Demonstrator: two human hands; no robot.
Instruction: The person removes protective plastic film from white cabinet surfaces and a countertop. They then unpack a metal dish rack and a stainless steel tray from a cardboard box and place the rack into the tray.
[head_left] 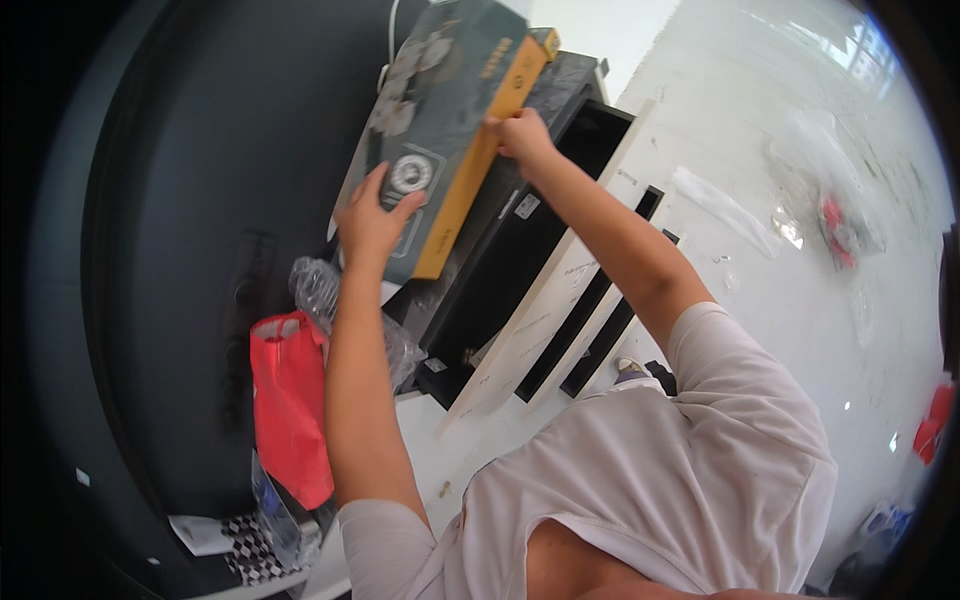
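Note:
A large flat cardboard box [450, 85], dark green on top with yellow sides, lies tilted over a black cabinet top by the dark wall. My left hand [372, 222] rests on its near left part, thumb and fingers spread against the printed face beside a picture of a round white object. Along the yellow side, farther off, my right hand [522, 140] has its fingers curled onto the box edge. The fingertips there are partly hidden. Beneath the box, a drawer [520, 215] with a black inside and a pale front stands pulled out.
A red bag [288, 400] hangs or stands left of my left forearm, with clear plastic wrap [315, 285] next to it. A checkered item [250, 550] lies lower left. Plastic film [725, 212] and a clear bag with something red [838, 230] lie on the pale floor at right.

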